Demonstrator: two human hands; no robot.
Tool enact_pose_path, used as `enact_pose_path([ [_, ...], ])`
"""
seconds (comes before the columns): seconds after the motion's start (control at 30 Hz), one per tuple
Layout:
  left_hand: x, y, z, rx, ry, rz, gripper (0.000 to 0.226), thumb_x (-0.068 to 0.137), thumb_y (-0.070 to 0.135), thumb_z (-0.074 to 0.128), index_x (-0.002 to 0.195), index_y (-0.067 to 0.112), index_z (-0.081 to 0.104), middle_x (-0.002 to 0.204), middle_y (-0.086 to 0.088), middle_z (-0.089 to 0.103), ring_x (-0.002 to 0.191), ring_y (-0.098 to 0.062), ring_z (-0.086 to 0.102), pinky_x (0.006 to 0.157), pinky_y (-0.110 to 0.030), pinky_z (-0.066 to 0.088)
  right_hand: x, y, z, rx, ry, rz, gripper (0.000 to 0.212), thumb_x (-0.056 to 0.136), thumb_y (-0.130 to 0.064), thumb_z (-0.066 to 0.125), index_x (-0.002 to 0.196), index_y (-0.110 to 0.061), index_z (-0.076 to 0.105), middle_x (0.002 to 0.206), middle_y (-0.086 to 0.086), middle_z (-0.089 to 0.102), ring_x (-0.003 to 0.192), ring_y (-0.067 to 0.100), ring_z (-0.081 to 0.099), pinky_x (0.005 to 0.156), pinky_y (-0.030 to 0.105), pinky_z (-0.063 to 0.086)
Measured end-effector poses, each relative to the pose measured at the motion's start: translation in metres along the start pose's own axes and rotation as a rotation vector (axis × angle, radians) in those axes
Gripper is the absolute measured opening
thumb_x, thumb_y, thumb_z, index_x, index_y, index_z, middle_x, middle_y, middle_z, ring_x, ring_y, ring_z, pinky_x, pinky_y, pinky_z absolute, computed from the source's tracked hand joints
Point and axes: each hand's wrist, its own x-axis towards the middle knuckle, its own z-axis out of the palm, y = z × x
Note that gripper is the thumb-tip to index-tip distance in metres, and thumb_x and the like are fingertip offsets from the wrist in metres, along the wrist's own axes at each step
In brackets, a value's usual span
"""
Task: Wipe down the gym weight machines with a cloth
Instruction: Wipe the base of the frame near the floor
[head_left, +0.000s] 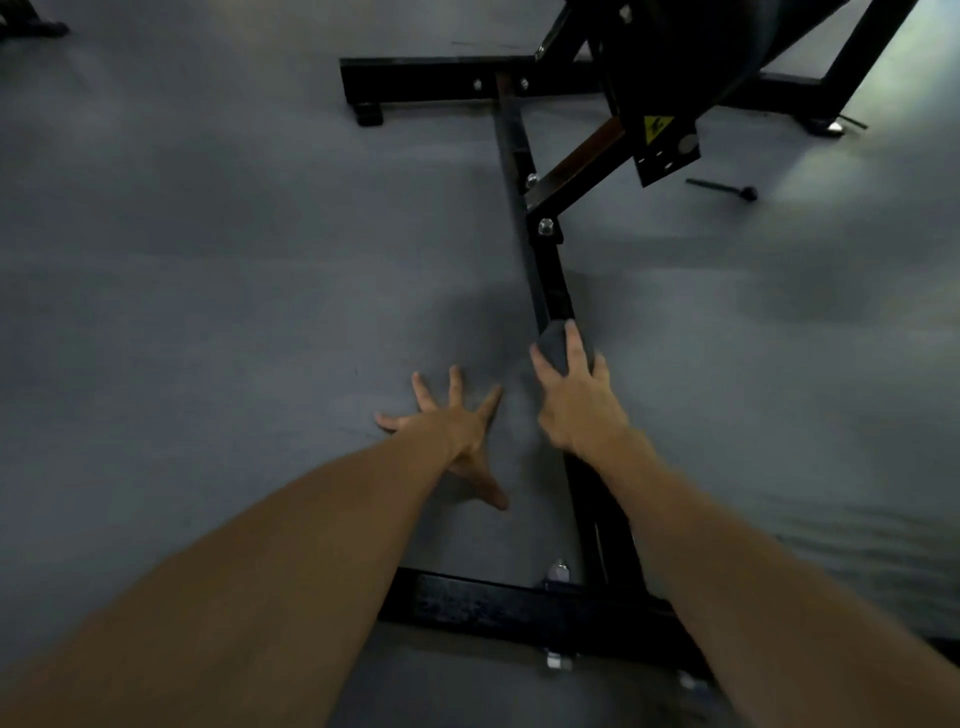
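A black steel weight machine frame (550, 280) lies low on the grey floor, its long base bar running from the near crossbar (483, 605) to the far crossbar (415, 80). My right hand (576, 400) grips a dark grey cloth (555, 345) and presses it onto the long base bar about halfway along. My left hand (452, 426) is spread flat on the floor just left of the bar, fingers splayed, holding nothing.
The machine's upper part with a yellow warning sticker (657, 127) hangs over the far end of the bar. A loose black pin (724, 188) lies on the floor to the right. Grey rubber floor (208, 260) stretches to the left.
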Motion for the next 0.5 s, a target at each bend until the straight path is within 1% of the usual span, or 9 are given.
enact_pose_path([
  [0.1, 0.005, -0.002, 0.001, -0.001, -0.004, 0.004, 0.15, 0.055, 0.076, 0.084, 0.146, 0.052, -0.033, 0.154, 0.002, -0.049, 0.14, -0.053, -0.036, 0.094, -0.092, 0.012, 0.047, 0.002, -0.005, 0.053, -0.057, 0.023, 0.075, 0.099, -0.027, 0.047, 0.162, -0.022, 0.006, 0.163, 0.014, -0.029, 0.152, 0.041, -0.016, 0.124, 0.052, 0.009],
  [0.17, 0.004, -0.003, -0.001, -0.015, 0.006, 0.007, 0.15, 0.055, 0.074, 0.085, 0.148, 0.052, -0.031, 0.156, 0.002, -0.047, 0.141, -0.053, -0.035, 0.094, -0.092, 0.012, 0.053, 0.005, -0.005, 0.047, -0.075, -0.016, 0.07, 0.102, -0.025, 0.044, 0.162, -0.019, 0.007, 0.165, 0.014, -0.024, 0.153, 0.039, -0.016, 0.124, 0.052, 0.009],
  [0.23, 0.005, -0.003, -0.001, -0.033, 0.023, 0.013, 0.15, 0.054, 0.074, 0.086, 0.149, 0.053, -0.028, 0.157, 0.003, -0.045, 0.143, -0.052, -0.033, 0.094, -0.092, 0.013, 0.047, 0.011, -0.006, 0.012, -0.037, -0.09, 0.063, 0.101, -0.033, 0.03, 0.161, -0.016, 0.017, 0.168, 0.013, -0.011, 0.153, 0.041, -0.013, 0.122, 0.054, 0.016],
  [0.27, 0.006, -0.003, -0.001, -0.034, 0.029, 0.013, 0.15, 0.053, 0.074, 0.086, 0.149, 0.054, -0.027, 0.157, 0.003, -0.044, 0.143, -0.052, -0.033, 0.094, -0.092, 0.013, 0.038, 0.013, -0.008, -0.028, -0.031, -0.118, 0.065, 0.099, -0.036, 0.023, 0.159, -0.013, 0.022, 0.169, 0.011, -0.001, 0.153, 0.04, -0.012, 0.12, 0.054, 0.018],
  [0.33, 0.007, -0.005, -0.001, -0.036, 0.033, 0.008, 0.149, 0.053, 0.075, 0.086, 0.149, 0.055, -0.026, 0.158, 0.004, -0.044, 0.143, -0.051, -0.033, 0.095, -0.092, 0.014, 0.015, 0.015, -0.009, -0.051, -0.056, -0.155, 0.058, 0.105, -0.031, 0.024, 0.159, -0.009, 0.022, 0.169, 0.009, 0.008, 0.155, 0.037, -0.008, 0.123, 0.048, 0.013],
  [0.4, 0.006, -0.006, 0.001, -0.038, 0.043, 0.011, 0.15, 0.051, 0.075, 0.086, 0.149, 0.055, -0.025, 0.158, 0.006, -0.043, 0.143, -0.051, -0.033, 0.094, -0.092, 0.014, -0.021, 0.012, -0.013, 0.072, -0.098, -0.138, 0.056, 0.106, -0.014, 0.037, 0.159, -0.008, 0.02, 0.168, 0.01, 0.009, 0.156, 0.033, -0.002, 0.124, 0.038, 0.006],
  [0.43, 0.008, -0.009, 0.002, -0.043, 0.049, 0.017, 0.151, 0.049, 0.076, 0.086, 0.15, 0.055, -0.024, 0.159, 0.005, -0.042, 0.143, -0.052, -0.033, 0.094, -0.092, 0.014, -0.04, 0.011, -0.012, 0.177, -0.092, -0.124, 0.056, 0.104, -0.008, 0.04, 0.158, -0.01, 0.027, 0.168, 0.011, 0.012, 0.155, 0.033, 0.003, 0.125, 0.039, 0.008],
  [0.47, 0.01, -0.011, 0.003, -0.041, 0.054, 0.024, 0.152, 0.046, 0.078, 0.086, 0.15, 0.055, -0.023, 0.16, 0.004, -0.04, 0.143, -0.052, -0.032, 0.094, -0.092, 0.014, -0.06, 0.012, -0.01, 0.307, -0.068, -0.102, 0.054, 0.102, -0.002, 0.041, 0.155, -0.012, 0.038, 0.166, 0.011, 0.019, 0.154, 0.035, 0.014, 0.123, 0.041, 0.016],
  [0.5, 0.014, -0.015, 0.003, -0.035, 0.065, 0.03, 0.156, 0.04, 0.083, 0.084, 0.151, 0.054, -0.022, 0.16, 0.002, -0.039, 0.144, -0.052, -0.032, 0.096, -0.092, 0.013, -0.078, 0.013, -0.007, 0.425, -0.024, -0.093, 0.053, 0.1, 0.002, 0.042, 0.15, -0.014, 0.047, 0.161, 0.011, 0.032, 0.148, 0.035, 0.028, 0.119, 0.039, 0.025],
])
